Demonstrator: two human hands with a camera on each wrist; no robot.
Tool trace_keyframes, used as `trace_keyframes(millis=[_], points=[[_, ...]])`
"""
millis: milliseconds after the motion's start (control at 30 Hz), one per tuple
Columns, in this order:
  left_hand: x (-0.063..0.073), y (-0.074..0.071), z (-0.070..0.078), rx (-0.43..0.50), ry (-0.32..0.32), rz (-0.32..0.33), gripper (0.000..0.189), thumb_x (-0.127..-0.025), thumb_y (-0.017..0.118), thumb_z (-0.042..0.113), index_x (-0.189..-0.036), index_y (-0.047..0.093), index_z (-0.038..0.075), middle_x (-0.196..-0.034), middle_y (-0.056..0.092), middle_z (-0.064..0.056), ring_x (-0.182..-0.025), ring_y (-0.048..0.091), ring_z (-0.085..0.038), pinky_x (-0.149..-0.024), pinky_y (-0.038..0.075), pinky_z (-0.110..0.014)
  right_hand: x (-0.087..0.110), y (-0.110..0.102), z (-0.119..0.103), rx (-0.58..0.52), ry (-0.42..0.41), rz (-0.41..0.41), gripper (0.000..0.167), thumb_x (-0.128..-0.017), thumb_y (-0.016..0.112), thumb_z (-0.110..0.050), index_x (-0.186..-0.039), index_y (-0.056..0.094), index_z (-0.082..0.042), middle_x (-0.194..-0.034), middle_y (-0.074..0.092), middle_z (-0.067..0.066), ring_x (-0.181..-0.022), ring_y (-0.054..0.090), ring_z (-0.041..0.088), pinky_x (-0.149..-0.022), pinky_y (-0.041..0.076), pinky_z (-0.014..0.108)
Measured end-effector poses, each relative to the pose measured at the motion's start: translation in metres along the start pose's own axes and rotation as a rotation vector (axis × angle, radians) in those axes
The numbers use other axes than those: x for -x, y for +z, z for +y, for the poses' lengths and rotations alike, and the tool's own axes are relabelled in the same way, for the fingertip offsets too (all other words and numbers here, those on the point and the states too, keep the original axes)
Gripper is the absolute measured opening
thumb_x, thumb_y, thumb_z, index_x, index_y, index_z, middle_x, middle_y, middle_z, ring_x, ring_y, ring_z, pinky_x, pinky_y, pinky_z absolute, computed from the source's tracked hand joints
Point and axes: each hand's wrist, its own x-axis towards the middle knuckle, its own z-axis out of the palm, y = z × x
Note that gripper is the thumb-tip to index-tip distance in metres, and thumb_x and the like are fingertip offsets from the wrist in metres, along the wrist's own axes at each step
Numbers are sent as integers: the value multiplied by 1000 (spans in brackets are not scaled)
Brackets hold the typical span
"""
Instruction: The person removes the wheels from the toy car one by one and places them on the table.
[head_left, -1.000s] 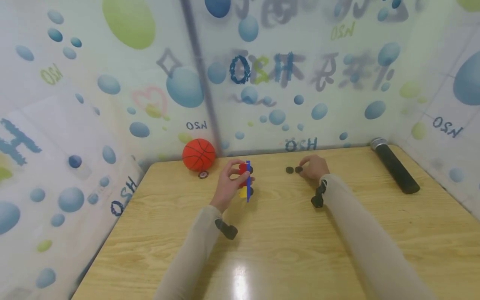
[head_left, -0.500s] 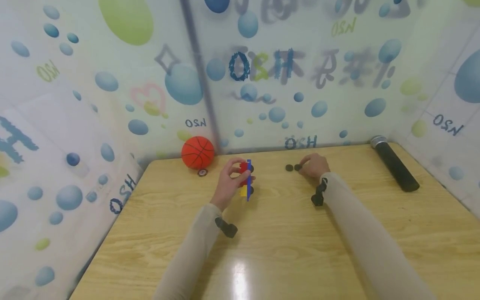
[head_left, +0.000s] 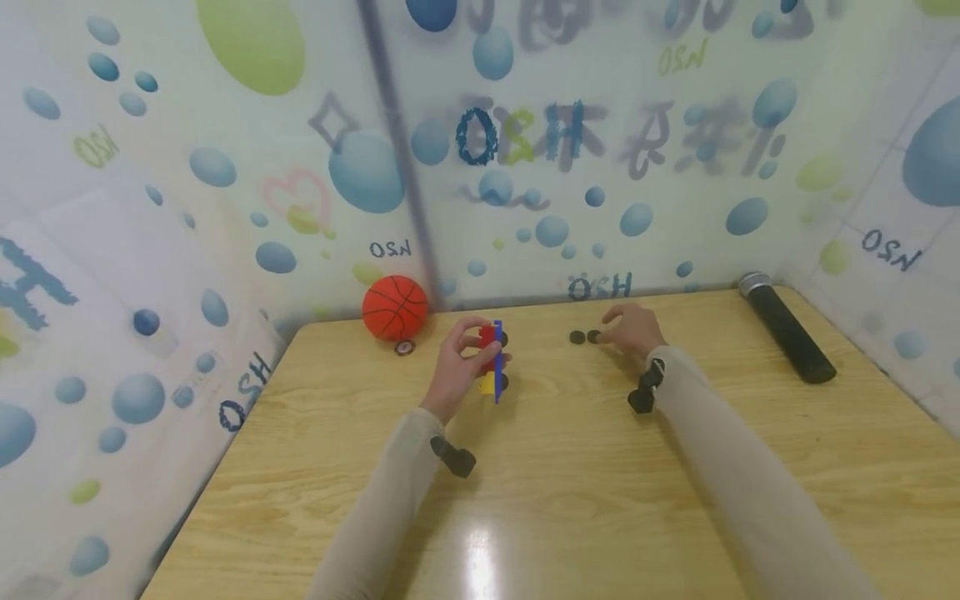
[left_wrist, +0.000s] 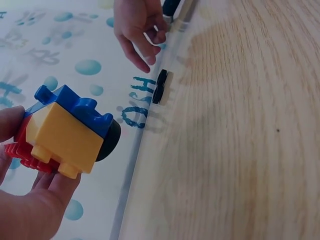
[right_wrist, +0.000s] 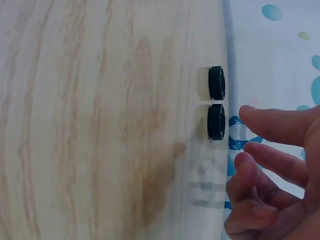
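My left hand grips a toy car built of blocks, with a blue base, red blocks and a yellow block. A black wheel shows on the car's far side in the left wrist view. Two loose black wheels lie side by side on the table near its back edge. My right hand hovers just right of the nearer wheel. Thumb and fingers are spread apart with nothing between them, and the right wrist view shows a gap to the wheel.
A red basketball sits at the back left of the wooden table, with a small round disc in front. A black microphone lies at the back right. Patterned walls border the table.
My right hand has drawn slightly back from the right-hand loose wheel, which shows more fully. The left hand keeps the toy car in the same place.
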Motion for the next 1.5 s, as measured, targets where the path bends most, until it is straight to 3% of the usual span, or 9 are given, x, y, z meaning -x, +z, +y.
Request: trace_keyframes(millis=[67, 233, 400, 567, 833, 1033, 1233, 1500], points=[[0, 0, 0, -2, -4, -3, 32, -97, 67, 17, -127, 55, 22, -110, 55, -9, -101, 76, -30, -85, 62, -37, 3, -2, -2, -3, -2, -7, 44, -89, 72, -25, -123, 65, 2, -97, 76, 23, -70, 69, 23, -80, 57, 43], [1, -1, -1, 5, -6, -4, 32, -97, 66, 17, -126, 55, 23, -110, 55, -9, -100, 76, -28, -86, 62, -38, 9, -7, -6, -56, -22, -14, 45, -92, 68, -27, -124, 63, 3, -101, 74, 24, -65, 69, 18, -65, 55, 29], [0, -1, -1, 21, -9, -3, 33, -97, 67, 19, -128, 54, 22, -111, 56, -8, -101, 76, -28, -86, 62, -37, 16, -12, -19, -102, -54, -24, 44, -96, 64, -29, -127, 62, 1, -110, 70, 26, -76, 73, 28, -68, 57, 32], [0, -1, 0, 23, -19, 1, 34, -97, 67, 20, -129, 54, 22, -113, 56, -9, -102, 76, -29, -87, 62, -37, 25, -18, -37, -91, -155, -34, 42, -97, 62, -29, -128, 62, -1, -107, 71, 26, -79, 74, 36, -68, 60, 36], [0, 0, 2, 43, -27, 10, 32, -97, 66, 19, -126, 54, 22, -112, 57, -8, -100, 76, -29, -87, 62, -39, 37, -12, -56, -136, -344, -8, 43, -97, 64, -23, -136, 57, -4, -101, 70, 21, -73, 69, 33, -60, 54, 32], [0, 2, 1, 78, -29, 11, 31, -97, 66, 15, -125, 54, 19, -108, 56, -8, -99, 76, -32, -82, 63, -42, 45, 2, -65, -179, -451, -22, 42, -96, 67, -17, -137, 57, -10, -93, 68, 12, -59, 60, 18, -54, 48, 28], [-1, 3, 0, 75, -40, 31, 28, -97, 66, 17, -123, 54, 20, -106, 56, -7, -97, 77, -32, -79, 63, -40, 55, 11, -78, -198, -586, -63, 40, -94, 70, -18, -133, 61, -15, -90, 68, 5, -58, 60, 14, -55, 50, 26], [-2, 3, 2, 67, -30, 43, 28, -97, 66, 17, -122, 54, 19, -103, 55, -7, -97, 76, -33, -83, 62, -45, 66, 21, -93, -235, -685, -143, 41, -92, 73, -19, -132, 63, -16, -91, 67, 3, -65, 66, 22, -61, 56, 27]])
